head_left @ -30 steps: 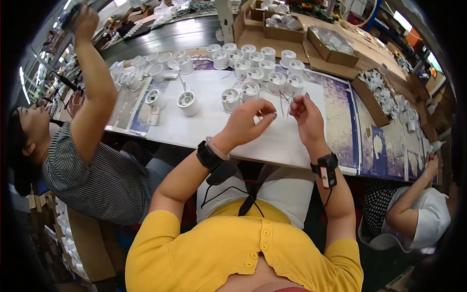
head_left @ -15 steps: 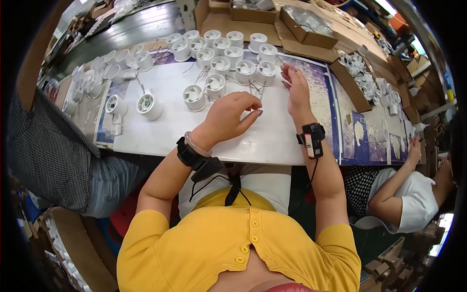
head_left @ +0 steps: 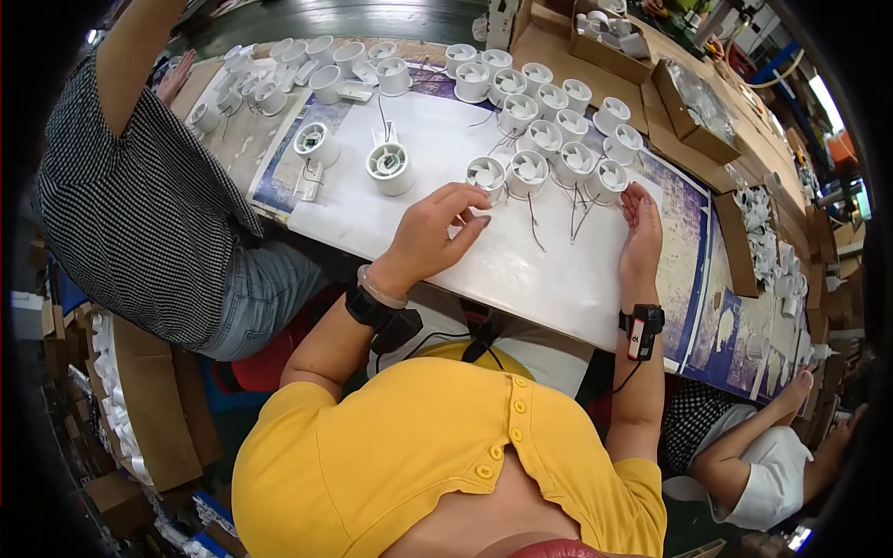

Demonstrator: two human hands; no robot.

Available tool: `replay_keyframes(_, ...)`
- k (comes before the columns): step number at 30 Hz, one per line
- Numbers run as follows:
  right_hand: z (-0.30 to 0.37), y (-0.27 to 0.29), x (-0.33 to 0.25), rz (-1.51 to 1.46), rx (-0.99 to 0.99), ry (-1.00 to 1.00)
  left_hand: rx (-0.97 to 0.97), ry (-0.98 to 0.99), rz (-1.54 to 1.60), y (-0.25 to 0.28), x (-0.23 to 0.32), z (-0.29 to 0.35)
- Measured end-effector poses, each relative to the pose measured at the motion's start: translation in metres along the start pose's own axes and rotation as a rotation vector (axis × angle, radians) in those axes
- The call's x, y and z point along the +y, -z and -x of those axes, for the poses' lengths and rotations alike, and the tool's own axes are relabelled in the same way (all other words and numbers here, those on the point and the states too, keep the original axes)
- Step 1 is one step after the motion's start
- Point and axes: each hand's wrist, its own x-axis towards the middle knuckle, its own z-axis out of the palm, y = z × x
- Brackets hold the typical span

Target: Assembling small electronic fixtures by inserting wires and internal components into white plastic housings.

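A group of round white fan housings (head_left: 542,138), several in number, stands on a white sheet (head_left: 549,265) covering the table in front of me. White blades show inside them, and thin dark wires trail from the nearest ones. My left hand (head_left: 433,232) is just below the nearest-left fan housing (head_left: 486,175), its fingers bent and its thumb apart, with nothing seen in it. Along the right side of the group, my right hand (head_left: 642,228) has its fingers raised beside a fan housing (head_left: 607,180); whether they touch it I cannot tell. To the left stands a white housing with a green circuit board (head_left: 388,167).
Another housing with a board (head_left: 315,142) lies further left, near more white housings (head_left: 326,82). Cardboard boxes (head_left: 693,107) line the back right; one box (head_left: 739,244) sits by white parts. A person in a checked top (head_left: 139,205) is at my left, another in white (head_left: 763,470) at my right.
The view has swung left, so the table's things appear further right. Against the fan housings, my left hand has shifted leftward to the nearest-left one. My right hand stays beside the group's right side.
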Motion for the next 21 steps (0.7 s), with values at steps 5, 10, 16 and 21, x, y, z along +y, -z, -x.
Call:
replay_keyframes(5, 0.002, 0.0, -0.003, -0.076, 0.014, -0.018, 0.118, 0.076, -0.029, 0.015, -0.016, 0.004)
replay_keyframes(10, 0.005, 0.002, -0.003, -0.094, 0.037, -0.041, 0.263, 0.166, -0.055, 0.018, -0.029, 0.001)
replay_keyframes(16, 0.004, 0.0, -0.005, -0.101, 0.053, -0.061, 0.316, 0.25, -0.191, 0.036, -0.043, -0.004)
replay_keyframes(21, 0.004, 0.004, -0.003, -0.073, 0.039, -0.061, 0.195, 0.214, -0.508, 0.061, -0.047, 0.002)
